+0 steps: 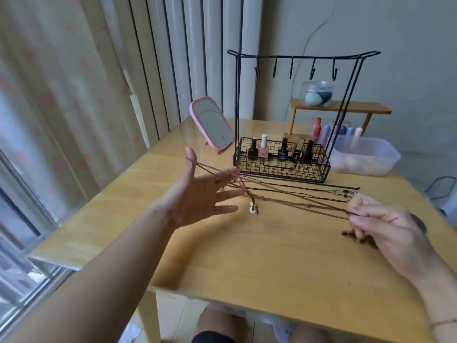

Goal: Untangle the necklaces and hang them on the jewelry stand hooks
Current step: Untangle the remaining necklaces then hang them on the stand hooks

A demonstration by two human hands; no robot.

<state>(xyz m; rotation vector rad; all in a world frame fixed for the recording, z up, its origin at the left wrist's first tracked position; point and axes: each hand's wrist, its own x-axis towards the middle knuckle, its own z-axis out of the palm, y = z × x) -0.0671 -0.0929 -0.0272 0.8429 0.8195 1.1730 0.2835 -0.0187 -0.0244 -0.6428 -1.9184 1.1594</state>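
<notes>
A brown cord necklace is stretched taut above the wooden table. One end loops over the thumb and fingers of my left hand, whose fingers are spread wide. My right hand pinches the other end. A white ring pendant dangles from the cord near my left fingers. Thinner dark cord necklaces lie on the table behind it, with small clasps near my right hand. Dark beads show under my right hand. The black wire jewelry stand stands behind, its hooks bare.
The stand's wire basket holds several nail polish bottles. A pink mirror leans to its left. A clear plastic tub and a small wooden shelf with a jar sit at the right. Curtains hang at the left.
</notes>
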